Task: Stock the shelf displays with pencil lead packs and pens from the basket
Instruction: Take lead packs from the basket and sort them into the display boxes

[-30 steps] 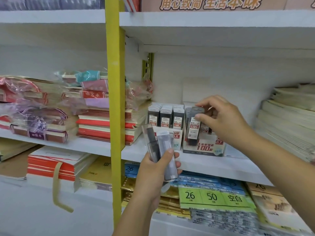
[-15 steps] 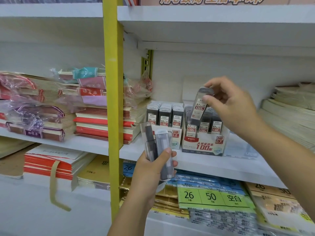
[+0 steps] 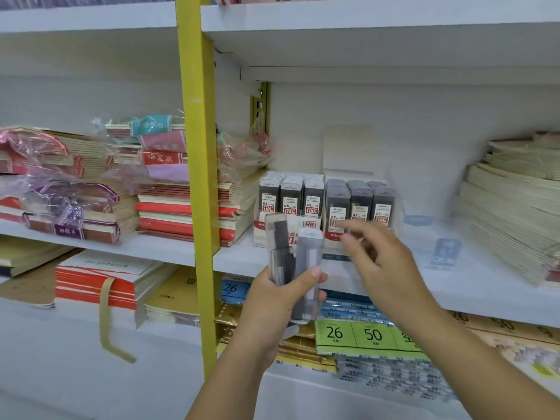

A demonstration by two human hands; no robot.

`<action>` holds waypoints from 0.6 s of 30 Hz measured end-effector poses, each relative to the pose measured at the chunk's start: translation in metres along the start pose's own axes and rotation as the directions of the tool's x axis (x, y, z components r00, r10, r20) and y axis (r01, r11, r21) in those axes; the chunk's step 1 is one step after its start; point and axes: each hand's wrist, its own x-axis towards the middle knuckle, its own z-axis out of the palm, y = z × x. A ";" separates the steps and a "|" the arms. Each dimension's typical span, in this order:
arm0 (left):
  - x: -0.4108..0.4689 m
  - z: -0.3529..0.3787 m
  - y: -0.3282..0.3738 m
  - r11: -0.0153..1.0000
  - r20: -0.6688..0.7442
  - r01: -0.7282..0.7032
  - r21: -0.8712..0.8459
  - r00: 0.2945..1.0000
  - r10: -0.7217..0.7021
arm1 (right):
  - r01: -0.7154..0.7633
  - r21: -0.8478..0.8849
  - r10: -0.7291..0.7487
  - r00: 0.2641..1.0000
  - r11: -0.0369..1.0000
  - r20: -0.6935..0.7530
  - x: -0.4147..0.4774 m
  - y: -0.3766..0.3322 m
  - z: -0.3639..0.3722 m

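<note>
My left hand grips two packs before the shelf. My right hand is blurry, fingers loose, maybe empty. Packs look light, hard, slippery; I'd pinch one by its top.

Left hand grips upright; right hand extended, fingers loose.
</note>
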 end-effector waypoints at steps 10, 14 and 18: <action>-0.017 0.014 -0.007 0.991 0.083 0.027 0.128 0.996 -0.038 | -0.267 0.546 0.165 0.959 0.794 0.228 -0.026 0.009 -0.010; -0.019 0.016 -0.009 0.985 0.106 0.051 0.166 0.992 -0.069 | -0.294 0.602 0.164 0.951 0.742 0.263 -0.026 0.015 -0.019; -0.019 0.018 -0.009 0.984 0.138 0.019 0.175 0.989 -0.044 | -0.314 0.600 0.194 0.947 0.736 0.257 -0.027 0.012 -0.017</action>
